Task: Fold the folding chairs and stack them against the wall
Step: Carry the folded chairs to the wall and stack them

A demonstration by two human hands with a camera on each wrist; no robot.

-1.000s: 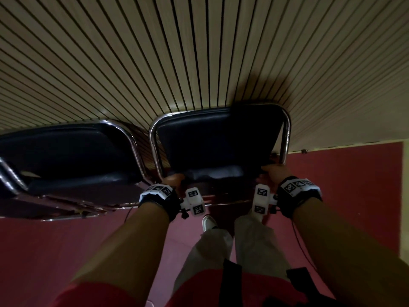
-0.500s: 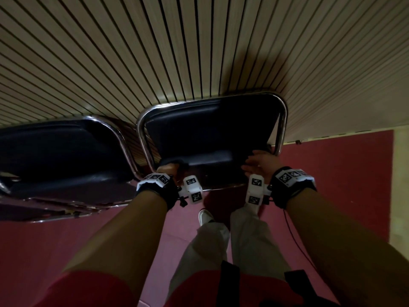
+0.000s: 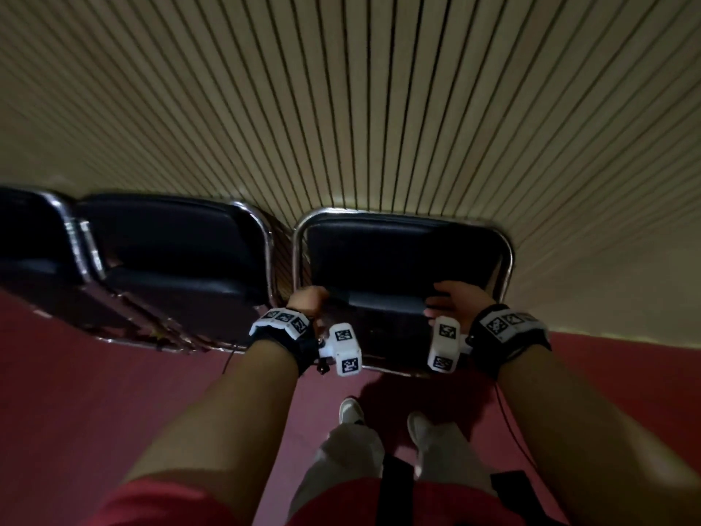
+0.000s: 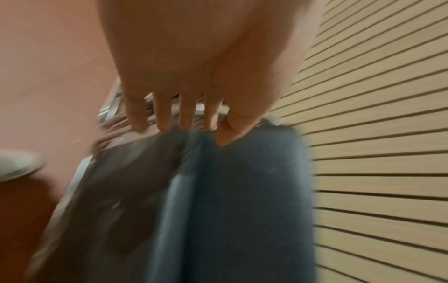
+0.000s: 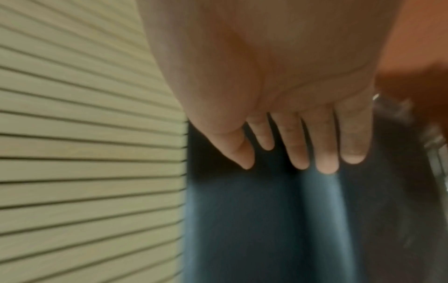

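A folded chair (image 3: 402, 256) with a black cushion and chrome frame leans upright against the slatted wall (image 3: 341, 108). My left hand (image 3: 308, 298) is at the cushion's lower left corner. In the left wrist view its fingers (image 4: 164, 118) are straight, with the tips at the edge of the blurred chair (image 4: 242, 191). My right hand (image 3: 457, 301) lies at the lower right of the cushion. The right wrist view shows its fingers (image 5: 322, 153) straight and spread over the chair's dark cushion (image 5: 266, 220), curled round nothing.
Two more folded black chairs (image 3: 174, 244) (image 3: 34, 241) lean on the same wall to the left, close beside this one. The floor (image 3: 113, 411) is red. My feet in white shoes (image 3: 351, 410) stand just short of the chair.
The chair has gone up against the wall beside the others. Both hands have loosened from its lower cushion edge, and the right hand now lies flat on it.
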